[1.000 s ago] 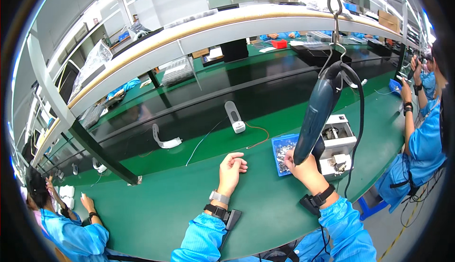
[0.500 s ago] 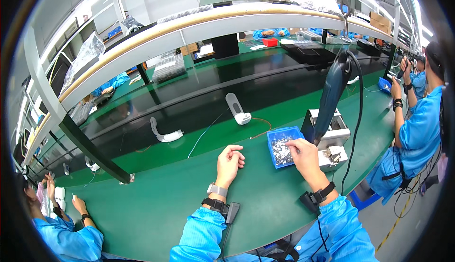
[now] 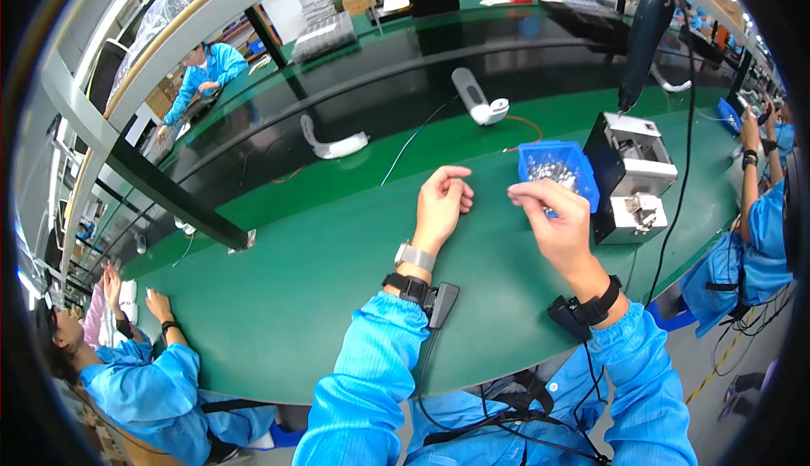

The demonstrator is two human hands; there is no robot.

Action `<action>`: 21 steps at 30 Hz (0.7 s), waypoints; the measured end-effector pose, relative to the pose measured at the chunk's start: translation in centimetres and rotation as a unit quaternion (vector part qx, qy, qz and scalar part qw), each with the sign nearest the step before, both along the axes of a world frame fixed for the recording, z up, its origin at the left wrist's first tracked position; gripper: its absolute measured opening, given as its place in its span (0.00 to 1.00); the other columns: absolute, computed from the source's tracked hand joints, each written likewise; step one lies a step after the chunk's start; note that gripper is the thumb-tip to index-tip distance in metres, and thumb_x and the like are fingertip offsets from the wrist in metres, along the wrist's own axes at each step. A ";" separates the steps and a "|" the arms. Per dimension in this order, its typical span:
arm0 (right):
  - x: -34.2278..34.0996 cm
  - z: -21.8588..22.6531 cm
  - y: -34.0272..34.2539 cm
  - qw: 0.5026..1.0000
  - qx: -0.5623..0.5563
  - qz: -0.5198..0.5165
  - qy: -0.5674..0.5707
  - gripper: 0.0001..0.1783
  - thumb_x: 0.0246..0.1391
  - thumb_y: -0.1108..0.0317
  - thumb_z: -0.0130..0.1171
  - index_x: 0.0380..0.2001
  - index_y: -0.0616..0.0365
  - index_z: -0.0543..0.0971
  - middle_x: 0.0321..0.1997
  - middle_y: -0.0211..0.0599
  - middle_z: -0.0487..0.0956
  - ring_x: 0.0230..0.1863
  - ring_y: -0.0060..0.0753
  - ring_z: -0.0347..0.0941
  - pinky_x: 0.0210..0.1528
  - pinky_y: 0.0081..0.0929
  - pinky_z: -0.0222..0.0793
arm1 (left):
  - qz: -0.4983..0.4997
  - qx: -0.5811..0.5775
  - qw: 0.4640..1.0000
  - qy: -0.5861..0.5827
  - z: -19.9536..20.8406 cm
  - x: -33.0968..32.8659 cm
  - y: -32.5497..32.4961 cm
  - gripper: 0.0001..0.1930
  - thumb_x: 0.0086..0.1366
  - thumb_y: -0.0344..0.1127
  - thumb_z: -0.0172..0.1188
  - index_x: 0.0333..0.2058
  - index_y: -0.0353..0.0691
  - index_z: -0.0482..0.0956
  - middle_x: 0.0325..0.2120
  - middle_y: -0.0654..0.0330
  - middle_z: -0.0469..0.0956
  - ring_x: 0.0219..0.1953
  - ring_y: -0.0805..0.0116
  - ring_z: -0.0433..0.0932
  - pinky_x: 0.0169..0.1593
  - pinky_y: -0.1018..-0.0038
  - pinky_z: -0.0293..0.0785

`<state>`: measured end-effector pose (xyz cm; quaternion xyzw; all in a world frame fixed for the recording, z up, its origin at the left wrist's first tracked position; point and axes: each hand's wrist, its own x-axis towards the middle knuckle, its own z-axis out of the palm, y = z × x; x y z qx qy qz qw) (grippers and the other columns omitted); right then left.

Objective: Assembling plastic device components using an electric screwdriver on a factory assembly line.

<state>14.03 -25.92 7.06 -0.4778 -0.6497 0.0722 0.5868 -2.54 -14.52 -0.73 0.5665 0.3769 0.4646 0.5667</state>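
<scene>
My right hand (image 3: 554,221) is over the near left edge of a blue plastic bin (image 3: 594,181), with thumb and forefinger brought together. Whatever may be between those fingertips is too small to make out. Inside the bin lies a pile of small silvery metal parts (image 3: 553,176). To the left, my left hand (image 3: 442,207) is held above the green tabletop (image 3: 337,272), its fingers curled in toward the thumb. The inside of that grip is hidden. Both wrists wear black straps, and the left also has a watch (image 3: 415,256).
Right of the bin stands a grey-white metal box device (image 3: 637,175). An electric screwdriver (image 3: 645,40) hangs above it on a cord. Two white curved plastic pieces (image 3: 337,146) with wires lie farther back. A dark upright post (image 3: 181,196) and co-worker (image 3: 152,382) are at left.
My right hand has lifted off the metal parts and shifted left toward me, to the bin's edge. My left hand stays much the same. The whole view has tilted down.
</scene>
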 end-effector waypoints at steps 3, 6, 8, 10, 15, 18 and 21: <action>-2.6 -0.9 0.5 0.995 0.011 0.096 0.004 0.13 0.50 0.86 0.55 0.37 0.63 0.82 0.34 0.40 0.81 0.30 0.27 0.79 0.32 0.22 0.74 | -0.007 0.019 0.999 -0.047 0.1 0.0 0.2 0.10 0.67 0.25 0.46 0.42 0.35 0.76 0.25 0.62 0.76 0.23 0.77 0.74 0.27 0.80 0.73; -4.3 -2.6 0.9 0.990 -0.039 0.128 0.051 0.12 0.51 0.85 0.54 0.37 0.63 0.82 0.35 0.41 0.81 0.29 0.28 0.79 0.32 0.22 0.74 | -0.005 0.042 0.998 -0.051 -0.4 -0.6 0.1 0.10 0.67 0.25 0.46 0.42 0.36 0.76 0.25 0.62 0.76 0.23 0.77 0.74 0.28 0.80 0.73; -3.9 -3.7 1.3 0.973 -0.097 0.152 0.144 0.10 0.57 0.82 0.52 0.38 0.64 0.82 0.36 0.38 0.81 0.29 0.25 0.78 0.32 0.19 0.74 | -0.007 0.026 0.998 -0.063 -0.7 -0.3 -0.4 0.10 0.66 0.25 0.46 0.42 0.37 0.76 0.24 0.62 0.76 0.23 0.78 0.74 0.28 0.79 0.74; -3.0 -5.8 1.6 0.914 -0.228 0.189 0.278 0.12 0.61 0.76 0.52 0.47 0.64 0.77 0.38 0.39 0.82 0.29 0.21 0.76 0.34 0.17 0.74 | 0.007 0.037 0.999 -0.028 -1.0 -0.3 -0.8 0.11 0.66 0.25 0.45 0.41 0.37 0.76 0.24 0.62 0.76 0.23 0.78 0.74 0.28 0.79 0.73; -2.7 -6.6 1.4 0.871 -0.348 0.235 0.253 0.08 0.59 0.76 0.54 0.41 0.66 0.75 0.34 0.41 0.82 0.28 0.24 0.78 0.31 0.19 0.75 | -0.010 0.026 1.000 0.001 -0.9 0.0 -1.3 0.12 0.66 0.25 0.44 0.43 0.37 0.75 0.25 0.65 0.75 0.25 0.79 0.72 0.32 0.80 0.73; -3.3 -7.2 1.8 0.871 -0.357 0.266 0.207 0.05 0.57 0.78 0.55 0.37 0.67 0.76 0.32 0.43 0.82 0.28 0.25 0.78 0.31 0.20 0.75 | -0.003 0.033 0.999 0.008 -1.0 -0.6 -1.3 0.11 0.66 0.26 0.45 0.43 0.36 0.75 0.25 0.65 0.75 0.25 0.79 0.72 0.32 0.81 0.73; -3.2 -7.3 2.0 0.866 -0.362 0.250 0.239 0.04 0.56 0.79 0.55 0.35 0.68 0.77 0.30 0.44 0.81 0.27 0.26 0.78 0.31 0.21 0.76 | -0.039 -0.024 0.999 -0.008 -0.3 -0.9 -1.2 0.11 0.67 0.28 0.47 0.46 0.37 0.74 0.28 0.64 0.76 0.27 0.77 0.75 0.33 0.79 0.75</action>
